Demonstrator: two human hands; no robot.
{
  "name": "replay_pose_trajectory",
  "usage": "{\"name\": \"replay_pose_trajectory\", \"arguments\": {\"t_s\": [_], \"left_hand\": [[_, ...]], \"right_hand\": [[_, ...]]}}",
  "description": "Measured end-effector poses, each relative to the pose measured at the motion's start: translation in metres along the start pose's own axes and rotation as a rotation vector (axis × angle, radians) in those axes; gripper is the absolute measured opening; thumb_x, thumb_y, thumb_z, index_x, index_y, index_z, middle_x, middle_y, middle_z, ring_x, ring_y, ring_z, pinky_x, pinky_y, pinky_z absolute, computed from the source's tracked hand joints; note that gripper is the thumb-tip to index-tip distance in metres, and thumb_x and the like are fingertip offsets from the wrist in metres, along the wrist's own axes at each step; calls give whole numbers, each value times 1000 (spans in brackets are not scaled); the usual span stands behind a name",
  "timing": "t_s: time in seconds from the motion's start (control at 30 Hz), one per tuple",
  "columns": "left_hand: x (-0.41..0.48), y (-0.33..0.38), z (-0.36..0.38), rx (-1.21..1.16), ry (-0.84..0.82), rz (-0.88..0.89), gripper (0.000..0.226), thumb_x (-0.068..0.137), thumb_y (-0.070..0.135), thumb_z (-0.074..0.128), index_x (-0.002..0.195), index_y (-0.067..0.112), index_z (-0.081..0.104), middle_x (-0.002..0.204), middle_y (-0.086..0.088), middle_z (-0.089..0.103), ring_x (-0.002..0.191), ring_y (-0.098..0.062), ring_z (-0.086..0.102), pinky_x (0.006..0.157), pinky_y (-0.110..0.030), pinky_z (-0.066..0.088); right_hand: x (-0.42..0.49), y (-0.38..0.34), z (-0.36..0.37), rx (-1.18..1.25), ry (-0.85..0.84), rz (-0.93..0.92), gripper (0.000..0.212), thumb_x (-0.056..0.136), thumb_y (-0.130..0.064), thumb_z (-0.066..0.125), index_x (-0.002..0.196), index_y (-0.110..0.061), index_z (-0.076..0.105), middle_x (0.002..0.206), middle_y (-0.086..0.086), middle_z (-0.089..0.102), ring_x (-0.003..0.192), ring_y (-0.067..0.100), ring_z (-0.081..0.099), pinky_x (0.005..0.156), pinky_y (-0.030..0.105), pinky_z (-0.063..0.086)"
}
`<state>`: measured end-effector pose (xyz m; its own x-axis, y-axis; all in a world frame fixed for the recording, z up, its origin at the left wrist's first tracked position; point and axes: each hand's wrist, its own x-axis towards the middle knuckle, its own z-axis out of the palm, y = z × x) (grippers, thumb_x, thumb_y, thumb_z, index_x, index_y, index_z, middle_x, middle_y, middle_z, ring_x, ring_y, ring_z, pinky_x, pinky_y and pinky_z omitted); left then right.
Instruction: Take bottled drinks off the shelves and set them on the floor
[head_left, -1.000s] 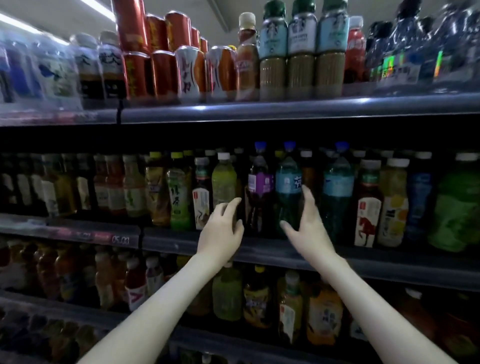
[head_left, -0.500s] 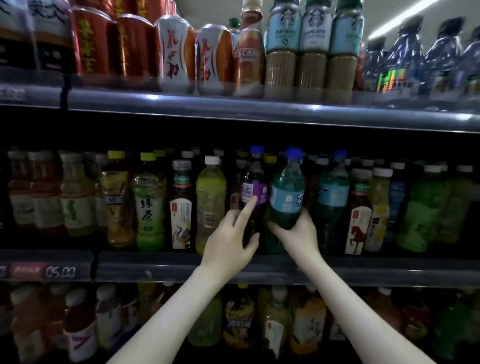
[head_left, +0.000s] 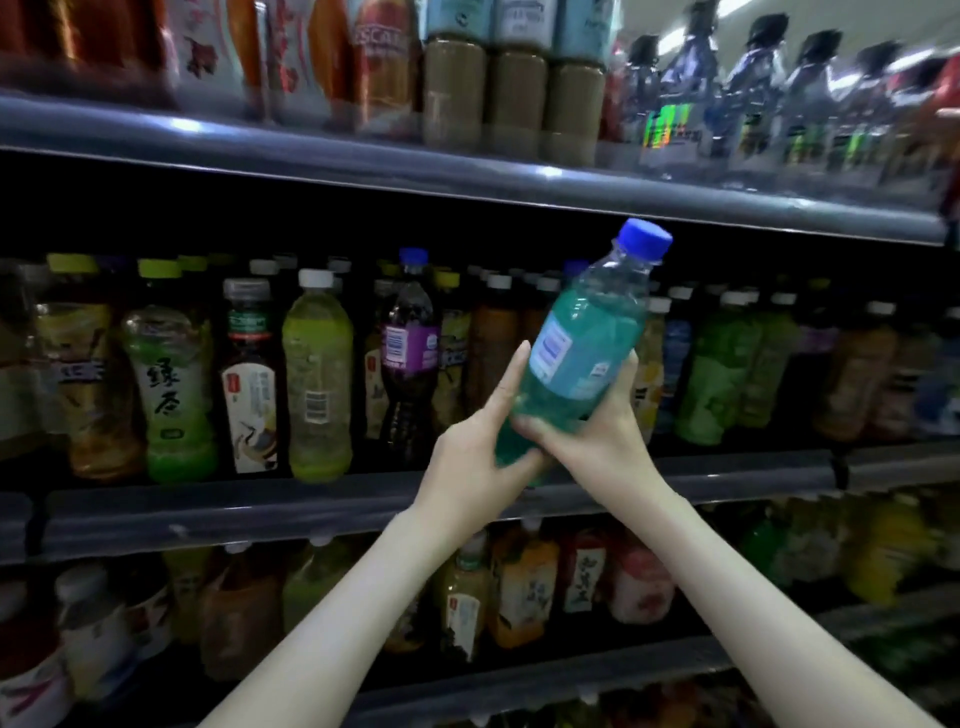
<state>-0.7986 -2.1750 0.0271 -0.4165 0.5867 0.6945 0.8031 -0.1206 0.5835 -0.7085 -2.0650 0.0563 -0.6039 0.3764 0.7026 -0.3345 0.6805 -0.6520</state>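
Stocked shelves (head_left: 311, 509), one teal bottle (head_left: 587, 343), left grip (head_left: 467, 462), right grip (head_left: 602, 441), both seemingly clasping it

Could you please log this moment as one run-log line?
step: take bottle off shelf | teal bottle: off middle shelf, tilted | right grip: holds body | left grip: holds base

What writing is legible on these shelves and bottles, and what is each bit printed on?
"绿茶": green tea bottle, middle shelf.
"SCA", cut off: orange bottle, top shelf.
Unreadable, too small or blurred: the label on the held blue-capped bottle, and every other label and shelf tag.
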Motion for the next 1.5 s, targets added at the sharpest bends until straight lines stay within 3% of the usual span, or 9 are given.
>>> {"name": "replay_pose_trajectory", "arguments": {"t_s": [0.1,0.3,0.43,0.6,0.7,0.8,1.0,1.27,1.5], "left_hand": [[-3,26,24,-118,-55,-55,92,84,27,71,140,65,8,108,21,68,90,3,67,82,-20,54],[2,82,115,-139,-171,-113,91,80,37,75,132,73,10,103,33,63,88,23,55,85,-19,52],[5,129,210,-130,-250,-123,95,80,36,75,132,74,5,119,14,65,98,2,64,86,-26,55],[23,191,334,-118,-378,-83,85,85,41,65,134,72,3,112,22,64,93,12,61,78,-8,47],[41,223,393,-69,-397,-84,72,76,57,57,131,74,13,115,18,66,107,7,58,96,-24,48],[59,244,432,118,-457,-16,65,83,47,57,136,63,22,108,16,68,96,-1,62,88,-28,51],[112,223,478,324,-338,-46,53,90,44,55,140,36,41,128,6,61,117,-12,56,95,-31,47],[211,169,546,343,-67,-115,61,99,33,47,150,40,15,138,0,44,91,-18,60,71,-32,53],[284,148,619,470,101,-246,84,96,34,50,147,44,-16,149,-18,19,120,-39,45,86,-41,49]], "right_hand": [[-12,2,-37,-75,-18,-17,118,76,-14,80,148,-28,-12,137,-8,44,113,-5,56,85,16,52],[-41,17,-155,-51,-70,33,122,81,-12,75,143,-43,-27,140,-19,35,113,-11,54,86,14,50],[-78,44,-253,-106,19,93,122,79,-17,77,137,-57,-23,137,-16,41,111,-14,53,81,5,46],[-115,78,-387,-179,159,150,121,72,-17,83,137,-60,-10,122,-20,47,101,-8,59,74,9,48],[-127,97,-451,-250,168,214,120,69,-22,85,138,-61,-5,118,-19,49,104,3,59,80,18,47],[-132,120,-495,-297,165,250,119,69,-22,85,137,-62,-3,112,-22,47,100,2,58,81,23,46],[-113,173,-550,-221,212,299,117,71,-20,84,140,-56,-3,114,-23,42,89,-25,44,83,18,37],[-56,262,-600,-221,280,178,119,70,-20,84,141,-54,-5,120,-22,39,104,-5,50,78,10,39],[-17,314,-633,-249,311,47,115,68,-17,85,140,-51,2,136,-12,40,118,6,52,90,14,46]]}}
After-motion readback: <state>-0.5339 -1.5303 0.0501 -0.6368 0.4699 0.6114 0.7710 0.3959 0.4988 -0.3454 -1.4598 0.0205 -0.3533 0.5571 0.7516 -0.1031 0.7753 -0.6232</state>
